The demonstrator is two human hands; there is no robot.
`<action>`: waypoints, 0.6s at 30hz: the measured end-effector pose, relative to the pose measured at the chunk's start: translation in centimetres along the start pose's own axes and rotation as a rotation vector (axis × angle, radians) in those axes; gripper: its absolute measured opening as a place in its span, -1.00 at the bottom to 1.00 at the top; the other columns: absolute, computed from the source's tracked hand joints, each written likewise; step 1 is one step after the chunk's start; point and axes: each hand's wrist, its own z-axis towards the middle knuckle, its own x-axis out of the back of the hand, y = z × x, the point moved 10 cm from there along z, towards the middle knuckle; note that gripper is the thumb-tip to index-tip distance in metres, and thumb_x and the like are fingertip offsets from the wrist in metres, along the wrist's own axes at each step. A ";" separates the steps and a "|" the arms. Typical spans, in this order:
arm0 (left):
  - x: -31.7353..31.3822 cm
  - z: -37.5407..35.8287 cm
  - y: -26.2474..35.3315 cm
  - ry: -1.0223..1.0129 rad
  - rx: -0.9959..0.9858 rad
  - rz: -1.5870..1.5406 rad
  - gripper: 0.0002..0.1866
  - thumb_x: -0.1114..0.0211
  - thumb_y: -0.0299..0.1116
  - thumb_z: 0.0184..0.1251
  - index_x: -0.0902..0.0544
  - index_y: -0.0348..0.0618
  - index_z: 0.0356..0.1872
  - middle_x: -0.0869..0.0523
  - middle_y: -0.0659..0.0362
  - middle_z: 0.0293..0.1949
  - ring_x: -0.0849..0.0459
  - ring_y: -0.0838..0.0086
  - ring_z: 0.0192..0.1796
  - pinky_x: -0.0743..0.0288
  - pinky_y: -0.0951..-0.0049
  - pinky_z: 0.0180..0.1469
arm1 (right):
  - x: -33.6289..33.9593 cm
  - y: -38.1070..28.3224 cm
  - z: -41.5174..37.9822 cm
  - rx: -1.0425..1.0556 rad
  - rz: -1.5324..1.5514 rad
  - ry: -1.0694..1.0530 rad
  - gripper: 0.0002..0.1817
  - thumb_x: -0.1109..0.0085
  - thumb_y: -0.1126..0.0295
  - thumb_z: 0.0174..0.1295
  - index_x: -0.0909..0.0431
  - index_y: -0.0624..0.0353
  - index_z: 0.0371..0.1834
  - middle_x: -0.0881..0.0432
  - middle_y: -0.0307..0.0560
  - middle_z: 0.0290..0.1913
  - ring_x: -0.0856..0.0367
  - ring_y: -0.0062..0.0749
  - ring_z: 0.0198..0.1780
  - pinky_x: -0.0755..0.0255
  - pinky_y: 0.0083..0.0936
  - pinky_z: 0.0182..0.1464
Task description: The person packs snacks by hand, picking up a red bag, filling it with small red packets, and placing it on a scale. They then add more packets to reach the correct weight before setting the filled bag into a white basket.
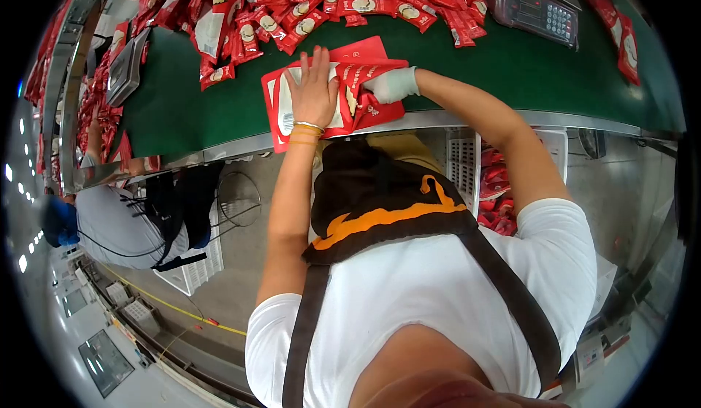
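Note:
A flat red packaging bag [281,108] with white panels and printed lettering lies at the near edge of the green table. My left hand [314,90] is pressed flat on it, fingers stretched out, with bands around the wrist. My right hand [393,85], in a pale glove, grips the bag's right part, where the film is lifted and creased; its fingertips are partly hidden by the film. Under this bag, another red bag or sheet [372,47] shows along the far side.
Small red packets [361,5] are heaped at the back. A digital scale [537,10] stands at the back right, another scale [128,68] at the left. Below the table is a white crate [463,161] near red packets. Another person [120,222] works at the left.

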 end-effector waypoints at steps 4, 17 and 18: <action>-1.4 -0.1 0.7 -0.105 -0.124 0.030 -0.36 0.08 -0.08 0.51 -0.10 0.00 0.54 -0.12 0.15 0.56 0.02 0.06 0.59 0.35 -0.33 0.48 | -1.5 2.3 0.0 0.194 0.867 -0.013 -0.59 -0.12 0.48 0.09 -0.51 0.31 0.07 -0.66 -0.20 -0.30 -0.57 -0.53 -0.27 -0.48 -0.40 -0.22; -1.6 -0.4 1.7 -0.231 -0.180 -0.222 -0.41 0.13 -0.14 0.51 -0.18 -0.08 0.51 -0.25 0.07 0.50 -0.17 0.17 0.53 0.15 0.01 0.54 | 0.2 2.4 0.9 0.078 0.599 0.194 -0.66 0.06 0.22 0.38 -0.63 0.14 0.00 -0.73 -0.10 -0.10 -0.67 -0.49 -0.16 -0.52 -0.47 -0.11; -1.8 -0.2 1.5 -0.209 -0.172 -0.165 -0.41 0.14 -0.14 0.51 -0.19 -0.10 0.50 -0.27 0.06 0.49 -0.19 0.17 0.53 0.13 0.01 0.54 | 0.4 2.6 0.9 0.090 0.496 0.216 -0.65 0.05 0.22 0.38 -0.62 0.15 0.02 -0.72 -0.10 -0.07 -0.66 -0.48 -0.12 -0.51 -0.47 -0.06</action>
